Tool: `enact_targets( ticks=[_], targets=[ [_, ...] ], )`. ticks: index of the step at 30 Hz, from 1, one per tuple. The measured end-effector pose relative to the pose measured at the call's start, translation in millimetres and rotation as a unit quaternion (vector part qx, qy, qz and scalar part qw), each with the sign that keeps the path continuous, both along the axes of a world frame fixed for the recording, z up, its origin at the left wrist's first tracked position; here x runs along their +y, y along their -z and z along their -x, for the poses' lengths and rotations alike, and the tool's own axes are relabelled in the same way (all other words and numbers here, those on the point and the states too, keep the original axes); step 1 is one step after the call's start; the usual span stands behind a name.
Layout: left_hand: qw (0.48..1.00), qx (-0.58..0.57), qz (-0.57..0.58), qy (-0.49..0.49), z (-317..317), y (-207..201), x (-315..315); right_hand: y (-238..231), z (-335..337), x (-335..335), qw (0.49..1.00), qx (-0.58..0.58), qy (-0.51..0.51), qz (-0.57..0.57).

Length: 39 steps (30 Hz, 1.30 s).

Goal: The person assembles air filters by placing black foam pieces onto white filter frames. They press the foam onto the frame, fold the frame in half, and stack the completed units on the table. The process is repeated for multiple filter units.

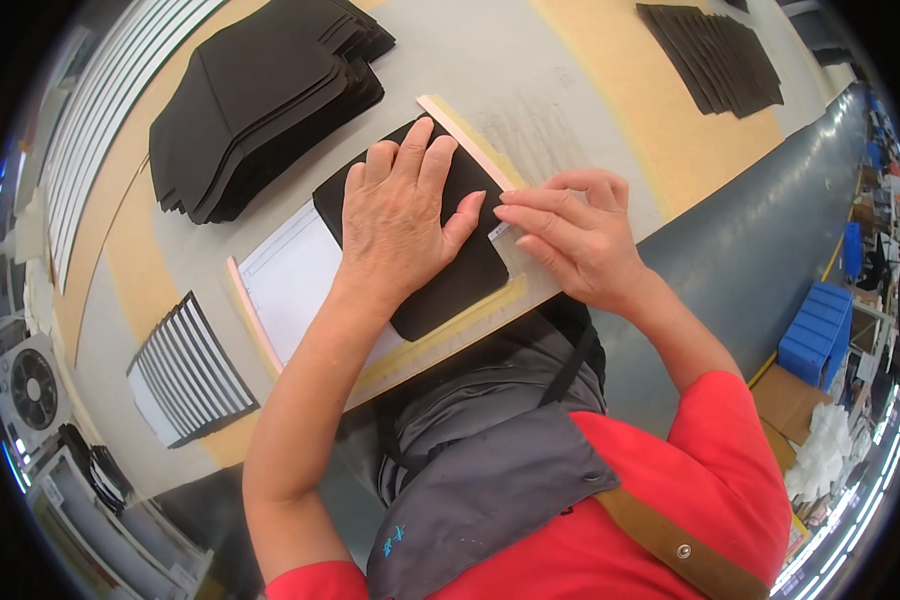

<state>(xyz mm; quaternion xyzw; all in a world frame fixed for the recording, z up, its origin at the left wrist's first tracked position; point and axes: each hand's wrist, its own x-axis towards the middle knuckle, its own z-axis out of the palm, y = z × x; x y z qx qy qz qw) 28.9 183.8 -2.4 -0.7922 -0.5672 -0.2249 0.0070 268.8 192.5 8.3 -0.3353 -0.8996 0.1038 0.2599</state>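
Observation:
A black flat piece of sheet material (460, 285) lies on a white printed sheet (290, 270) at the front of the table. Spread flat over it, my left hand (400, 200) presses down with its fingers apart. My right hand (580, 230) is at the piece's right edge, thumb and fingertips drawn together. What they pinch, if anything, is too small to make out. Below those fingertips shows a short pale strip (500, 231). Pale wooden guide strips (467, 142) border the work spot on its far right and left sides.
A thick stack of black cut pieces (260, 100) sits at the far left. More black pieces (710, 60) lie fanned at the far right. White strips on a black piece (192, 370) rest at the near left. Off the table's right are a blue crate (815, 333) and a cardboard box (785, 400).

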Motion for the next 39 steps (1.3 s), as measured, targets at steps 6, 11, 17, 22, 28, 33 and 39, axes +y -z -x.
enact_targets(
  ticks=[6, 11, 17, 22, 28, 33, 39],
  targets=[
    [1.000, -0.011, 0.022, -0.003, -0.8, -3.5, -1.8, 5.3, 8.4, -8.3, 0.996, -0.054, 0.003, -0.066],
    [1.000, -0.016, 0.018, -0.001, -1.0, -0.6, -1.7, 5.2, 7.9, -7.8, 0.997, -0.049, 0.009, -0.057],
    [0.999, -0.024, 0.018, -0.012, -1.0, 0.0, -4.6, 9.0, 10.5, -7.5, 0.997, -0.037, 0.015, -0.067],
    [0.997, -0.062, 0.045, -0.011, 2.2, -9.0, 3.1, 6.8, 11.3, -3.3, 0.998, -0.030, 0.013, -0.045],
    [0.997, -0.073, -0.007, -0.021, 15.4, -20.5, 0.1, 2.9, 15.4, -3.2, 0.997, -0.042, 0.000, -0.070],
    [0.987, -0.109, -0.092, -0.070, 63.2, -43.8, -39.6, -1.3, 16.0, -3.2, 0.996, -0.046, -0.006, -0.078],
    [0.972, -0.131, -0.004, -0.193, 113.4, -47.3, -118.6, -9.3, 4.9, 2.4, 1.000, -0.021, -0.006, 0.008]
  ],
)
